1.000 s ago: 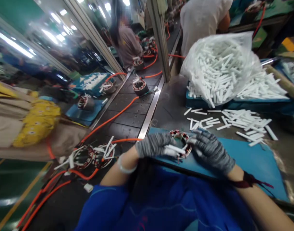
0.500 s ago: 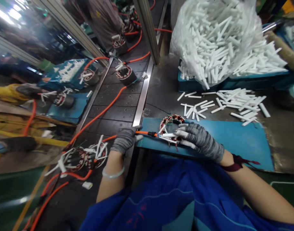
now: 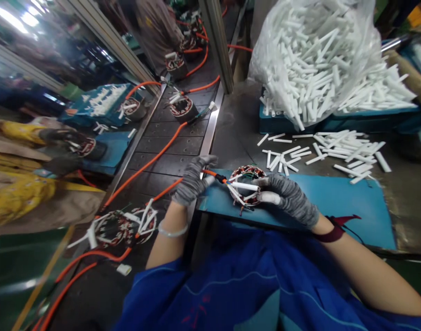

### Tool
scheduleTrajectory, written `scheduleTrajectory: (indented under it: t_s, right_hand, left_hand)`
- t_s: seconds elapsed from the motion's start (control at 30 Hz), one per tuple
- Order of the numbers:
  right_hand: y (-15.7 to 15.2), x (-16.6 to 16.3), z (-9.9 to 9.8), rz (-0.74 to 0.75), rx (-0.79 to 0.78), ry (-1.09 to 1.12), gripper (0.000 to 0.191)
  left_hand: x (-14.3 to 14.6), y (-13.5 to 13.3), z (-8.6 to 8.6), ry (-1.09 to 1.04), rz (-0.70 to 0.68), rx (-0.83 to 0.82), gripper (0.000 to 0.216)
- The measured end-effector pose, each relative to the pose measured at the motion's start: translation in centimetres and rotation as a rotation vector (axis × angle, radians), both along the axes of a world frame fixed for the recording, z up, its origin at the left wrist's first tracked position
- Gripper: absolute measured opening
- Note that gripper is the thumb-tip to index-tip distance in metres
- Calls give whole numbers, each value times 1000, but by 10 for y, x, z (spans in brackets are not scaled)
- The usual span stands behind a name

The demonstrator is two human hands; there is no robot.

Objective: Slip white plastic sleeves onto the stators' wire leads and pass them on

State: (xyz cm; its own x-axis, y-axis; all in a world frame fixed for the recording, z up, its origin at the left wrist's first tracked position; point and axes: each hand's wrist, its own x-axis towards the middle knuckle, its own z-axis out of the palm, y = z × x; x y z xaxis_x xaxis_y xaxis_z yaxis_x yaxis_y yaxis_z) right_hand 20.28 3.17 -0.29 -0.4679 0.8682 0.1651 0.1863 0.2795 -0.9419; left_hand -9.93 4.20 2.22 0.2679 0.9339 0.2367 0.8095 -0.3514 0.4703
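A motor stator (image 3: 239,201) with copper windings lies on a blue mat (image 3: 338,197). White sleeving tubes (image 3: 244,186) and thin wires stick out across its ring. From its left side runs an orange cable (image 3: 210,173) with a black band. My left hand (image 3: 193,181), in a grey knit glove, is closed around this cable just left of the stator. At the stator's right rim, my right hand (image 3: 289,197), gloved alike, pinches the end of a white tube between thumb and fingers. The exact contact at the fingertips is partly hidden.
Loose white tubes (image 3: 348,149) lie behind the mat, before blue bins (image 3: 286,125) and a plastic bag (image 3: 262,59) full of tubes. On the slatted conveyor (image 3: 151,158) at left rest wired stators (image 3: 183,109) with orange cables. A co-worker's gloved hands (image 3: 64,142) handle another stator across it.
My left hand has shifted up a little, lifting the cable. My right fingers have drawn together at the tube's end. Across the conveyor, the co-worker's arms have moved further into view.
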Motion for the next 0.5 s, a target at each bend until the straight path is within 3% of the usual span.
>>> scheduleTrajectory:
  t_s: [0.13,0.27,0.4,0.5]
  right_hand:
    - [0,-2,6,19,-89,79,28]
    - [5,-2,3,49,-241,175,31]
    - [13,2,4,101,-337,144,42]
    - [14,-1,4,90,-399,92,44]
  left_hand:
    - [46,-20,14,82,-321,17,37]
    - [69,-21,25,279,-296,-27,35]
    - [61,-18,26,404,-306,-26,39]
    - [56,-19,23,381,-363,-49,39]
